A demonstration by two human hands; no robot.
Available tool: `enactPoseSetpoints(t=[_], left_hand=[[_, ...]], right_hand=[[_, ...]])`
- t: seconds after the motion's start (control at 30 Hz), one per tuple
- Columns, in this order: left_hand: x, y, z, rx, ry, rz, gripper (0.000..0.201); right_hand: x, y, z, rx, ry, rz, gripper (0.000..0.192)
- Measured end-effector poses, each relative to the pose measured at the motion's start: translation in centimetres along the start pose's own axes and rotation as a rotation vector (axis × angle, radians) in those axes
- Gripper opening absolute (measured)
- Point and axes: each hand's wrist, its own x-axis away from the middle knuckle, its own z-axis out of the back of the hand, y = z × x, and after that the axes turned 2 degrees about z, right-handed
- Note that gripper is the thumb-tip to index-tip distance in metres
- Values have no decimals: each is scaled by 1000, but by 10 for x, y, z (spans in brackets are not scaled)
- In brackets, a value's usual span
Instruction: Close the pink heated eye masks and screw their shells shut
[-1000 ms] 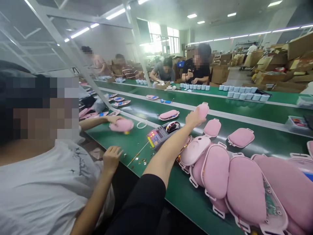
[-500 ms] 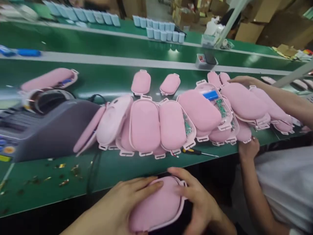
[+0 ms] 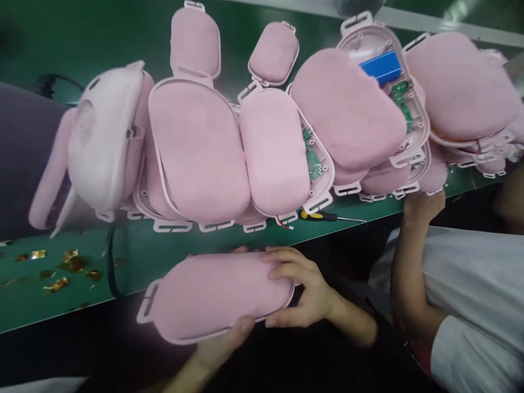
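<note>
Both my hands hold one pink padded oval unit [image 3: 216, 297] just off the near edge of the green belt [image 3: 164, 256]. My right hand [image 3: 305, 289] grips its right end, fingers over the top. My left hand [image 3: 219, 346] supports it from below, with only the thumb and part of the palm showing. Beyond it, several similar pink units [image 3: 196, 147] lie overlapped in a row on the belt. One open shell [image 3: 380, 49] shows a blue battery [image 3: 380, 66] and a green circuit board [image 3: 403, 103].
A small yellow-handled screwdriver [image 3: 319, 215] lies at the belt's near edge. Gold scraps [image 3: 61, 267] and a black cable [image 3: 110, 256] sit at the left beside a grey machine [image 3: 20, 153]. A co-worker in white reaches a hand [image 3: 421, 204] to the belt edge at right.
The view has dropped closer to the belt. The pink unit has turned lengthwise between my hands, my right hand now at its right end and my left hand under it.
</note>
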Motion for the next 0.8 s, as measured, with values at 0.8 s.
enactPoseSetpoints(t=[0.8], left_hand=[[21, 0, 0, 133, 86, 176, 99]], right_hand=[[-19, 18, 4, 525, -46, 80, 26]])
